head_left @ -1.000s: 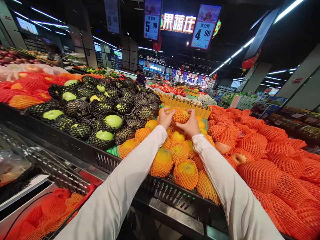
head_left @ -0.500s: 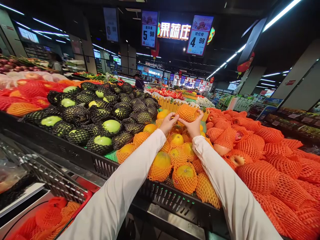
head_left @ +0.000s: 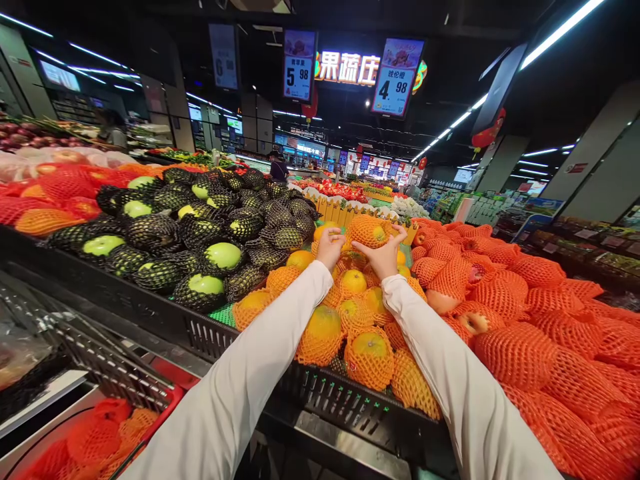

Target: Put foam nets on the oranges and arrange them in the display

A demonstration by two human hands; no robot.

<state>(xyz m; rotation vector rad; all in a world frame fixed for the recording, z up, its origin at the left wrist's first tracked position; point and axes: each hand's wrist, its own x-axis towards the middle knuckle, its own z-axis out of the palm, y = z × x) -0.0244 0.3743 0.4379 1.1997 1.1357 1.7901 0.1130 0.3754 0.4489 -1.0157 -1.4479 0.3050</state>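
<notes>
An orange in an orange foam net (head_left: 369,230) sits at the back of the orange pile, with some bare peel showing on its right front. To its left is my left hand (head_left: 330,249), fingers half curled and slightly apart, seemingly holding nothing. My right hand (head_left: 384,256) is just in front of the same orange. Its thumb reaches left across the orange's lower front and its fingers point up along the right side, spread wide rather than closed. Whether they touch the net is hard to see. Below both hands lie more netted oranges (head_left: 371,355).
Green apples in black nets (head_left: 223,255) fill the left side. Fruit in red foam nets (head_left: 517,350) is heaped on the right. A black crate edge (head_left: 345,407) runs along the front. At lower left stands a cart (head_left: 173,407) holding netted fruit. Price signs (head_left: 397,78) hang overhead.
The netted orange has turned, so bare peel now shows at its front. My left fingers have drawn away to the left, and my right thumb and fingers are spread wider.
</notes>
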